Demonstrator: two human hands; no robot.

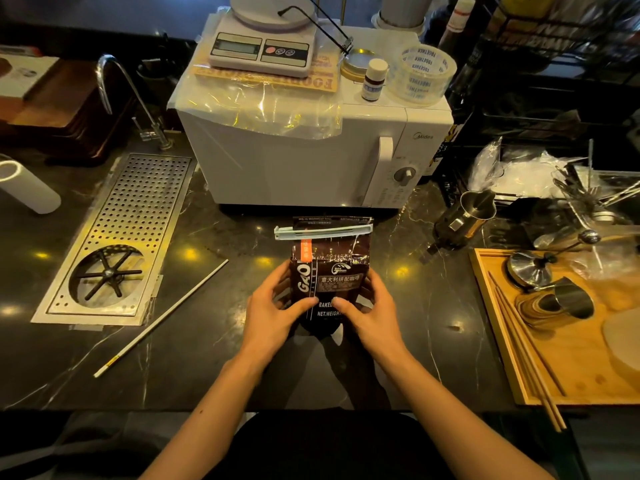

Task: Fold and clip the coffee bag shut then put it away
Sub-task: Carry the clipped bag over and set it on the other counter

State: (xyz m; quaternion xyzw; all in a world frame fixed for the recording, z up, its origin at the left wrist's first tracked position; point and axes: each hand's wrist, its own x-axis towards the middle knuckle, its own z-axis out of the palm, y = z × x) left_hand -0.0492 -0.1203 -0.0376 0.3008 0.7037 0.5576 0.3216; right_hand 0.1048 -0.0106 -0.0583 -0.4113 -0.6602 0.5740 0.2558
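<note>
Both hands make the grip: the left hand (pixel 277 308) cups the left flank of the coffee bag (pixel 327 271) and the right hand (pixel 369 311) cups the right flank, thumbs pressed on the printed front and fingers wrapped behind, so each is clenched on the lower half of the bag. It stands near the front middle of the dark worktop (pixel 214 341), whether resting on it or lifted just clear I cannot tell. Its long axis runs from the hands away toward the microwave (pixel 294 161), so the top lies on the far side of the grip. Across that top a pale clip (pixel 323 232) sits crosswise, with a short flap of bag showing beyond it; clipping looks done, and putting away seems to remain. Neither hand is nearer; the hold is even, so either could carry it. The microwave stands close behind, leaving little room to push forward.
</note>
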